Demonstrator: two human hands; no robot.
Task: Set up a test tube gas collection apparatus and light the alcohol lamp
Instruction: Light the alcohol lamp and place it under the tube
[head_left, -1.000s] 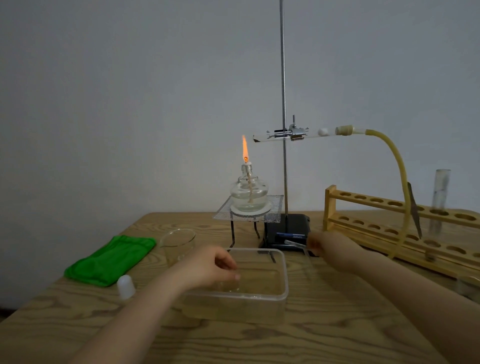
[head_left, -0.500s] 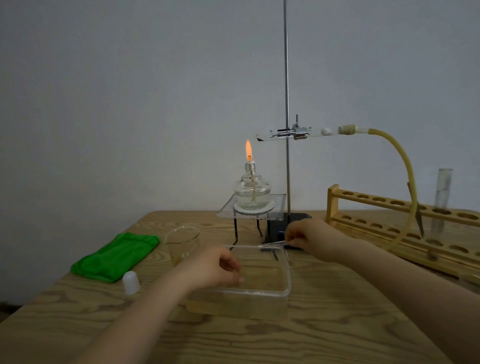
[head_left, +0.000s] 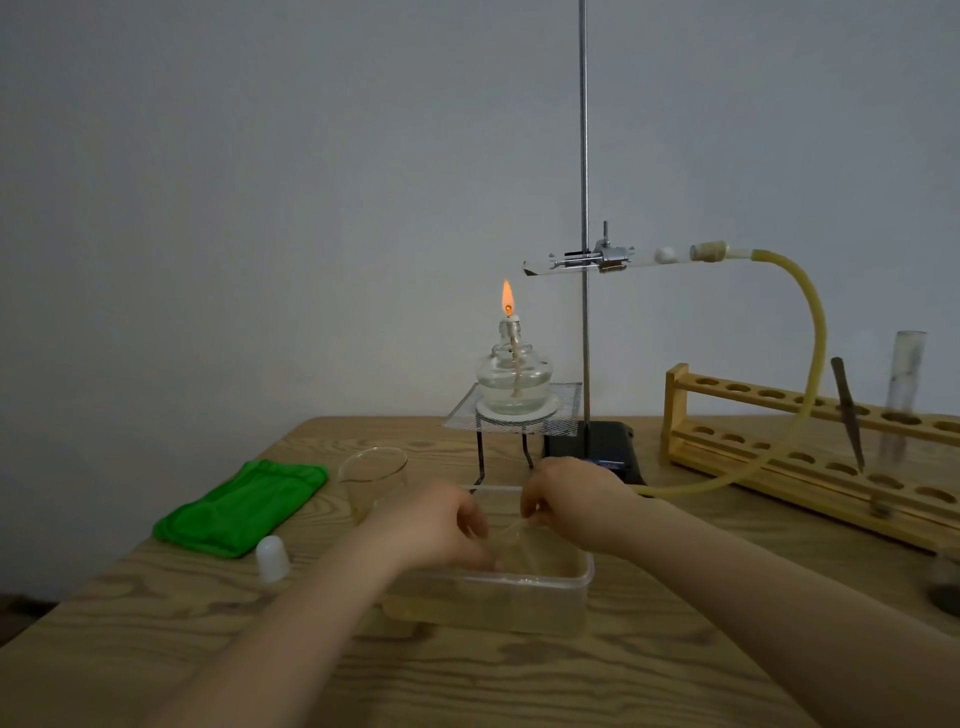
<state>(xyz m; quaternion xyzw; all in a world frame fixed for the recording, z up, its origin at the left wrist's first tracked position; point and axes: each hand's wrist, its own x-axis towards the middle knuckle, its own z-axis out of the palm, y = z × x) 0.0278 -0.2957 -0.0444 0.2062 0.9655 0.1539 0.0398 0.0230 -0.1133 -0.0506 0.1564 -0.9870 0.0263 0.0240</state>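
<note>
Clear plastic forms the container (head_left: 540, 582) that stands on the wooden tabletop (head_left: 467, 675), and both hands are over it. The left hand (head_left: 441, 525) reaches into the container with curled fingers; what it holds, if anything, I cannot tell. The right hand (head_left: 571, 499) pinches a thin glass tube (head_left: 506, 530) that slants down toward the left hand. From behind the right hand the yellow rubber hose (head_left: 810, 374) runs to the right, rises in a curve and joins the stopper of the test tube (head_left: 660, 260), which lies almost level in the clamp of the stand (head_left: 584, 156), high above the hands. Beyond the hands the alcohol lamp (head_left: 514, 374) burns with an orange flame on a wire gauze over a tripod (head_left: 511, 415). To the left of the left hand are a glass beaker (head_left: 371, 478), a green cloth (head_left: 244, 506) and the white lamp cap (head_left: 272, 558). To the right of the right hand lies a wooden test tube rack (head_left: 810, 447).
</note>
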